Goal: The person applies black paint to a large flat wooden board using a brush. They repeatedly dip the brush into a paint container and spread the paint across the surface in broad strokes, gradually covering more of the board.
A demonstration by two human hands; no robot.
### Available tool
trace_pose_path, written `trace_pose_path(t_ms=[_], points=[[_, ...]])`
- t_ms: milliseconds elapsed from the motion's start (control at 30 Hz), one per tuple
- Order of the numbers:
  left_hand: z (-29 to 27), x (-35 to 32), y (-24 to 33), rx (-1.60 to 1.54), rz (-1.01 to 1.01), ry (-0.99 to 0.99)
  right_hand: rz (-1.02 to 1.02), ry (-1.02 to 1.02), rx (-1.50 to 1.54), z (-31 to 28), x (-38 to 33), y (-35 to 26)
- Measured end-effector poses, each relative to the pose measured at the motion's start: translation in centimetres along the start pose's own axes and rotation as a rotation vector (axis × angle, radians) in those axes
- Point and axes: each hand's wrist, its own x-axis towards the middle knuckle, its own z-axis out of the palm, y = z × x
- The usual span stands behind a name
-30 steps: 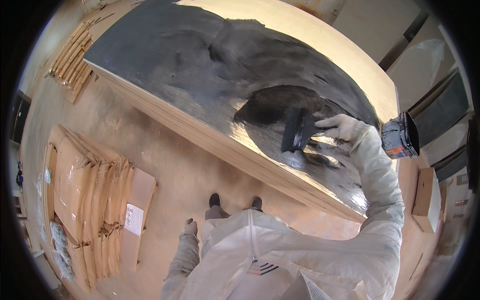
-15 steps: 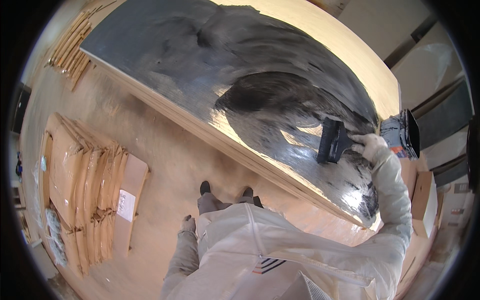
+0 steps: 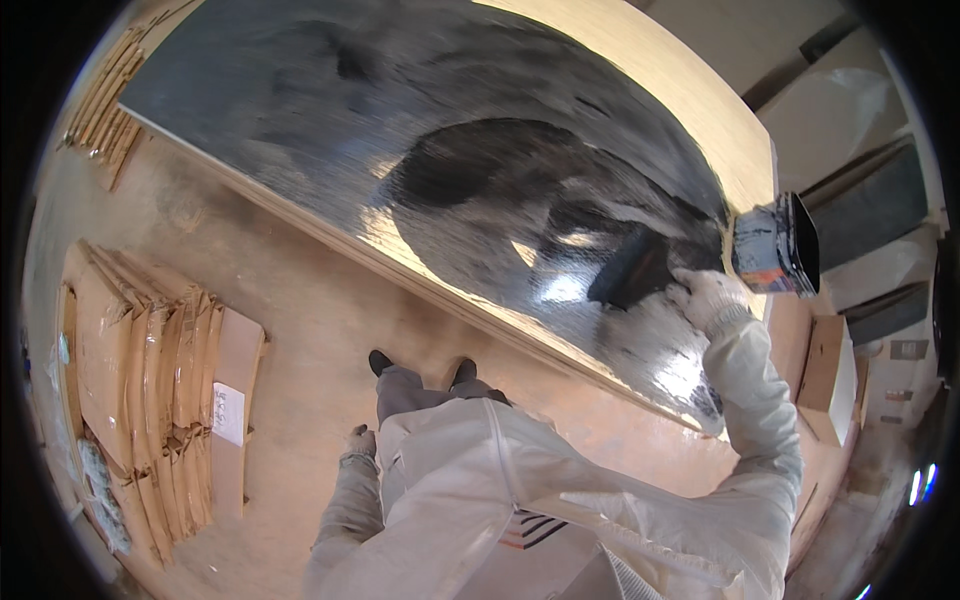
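One large flat panel (image 3: 300,120) fills the upper part of the view, lying level on a stack of pale wooden boards (image 3: 640,80); most of its face is coated in wet, glossy black, streaked with brush marks, while a bare strip of wood remains along its far edge. Below it lies the sandy floor (image 3: 300,310), with a pile of flattened cardboard (image 3: 140,400) at the person's left. The person wears a white coverall (image 3: 520,500) and dark shoes. A paint-smeared tin (image 3: 775,245) stands at the right end of the panel, just beside the working hand. The gloved right hand (image 3: 708,298) is closed around the handle of a wide black brush (image 3: 630,270), whose bristles press on the wet coat near the panel's right end. The gloved left hand (image 3: 358,442) hangs at the person's side, loosely curled and holding nothing. The brush appears light and stiff in the handle, soft at the bristles; a paint-slick handle is likely slippery, so a full-fist hold well back from the bristles seems soundest.
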Motion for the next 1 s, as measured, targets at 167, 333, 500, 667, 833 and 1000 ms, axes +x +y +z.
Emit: trace_pose_path(t_ms=[167, 333, 500, 667, 833, 1000], points=[[-0.2, 1.3, 1.6, 0.145, 0.039, -0.046, -0.141, 0.02, 0.05, -0.1, -0.5, -4.8], [-1.7, 3.2, 6.1, 0.088, 0.227, 0.029, -0.213, 0.003, -0.056, -0.2, -1.2, 0.9], [-3.8, 1.0, 10.4, 0.137, 0.249, 0.015, -0.388, 0.056, -0.022, -0.5, 3.0, -2.7], [-5.4, 0.3, 10.1, 0.091, 0.191, 0.041, -0.42, -0.062, -0.083, -4.8, 7.4, -7.0], [-5.9, 0.1, 4.6, 0.052, 0.042, 0.053, -0.5, 0.009, -0.11, -8.0, 13.2, -12.9], [-5.8, -0.2, -1.0, -0.165, -0.092, 0.027, -0.541, -0.085, -0.038, -12.1, 18.9, -22.4]])
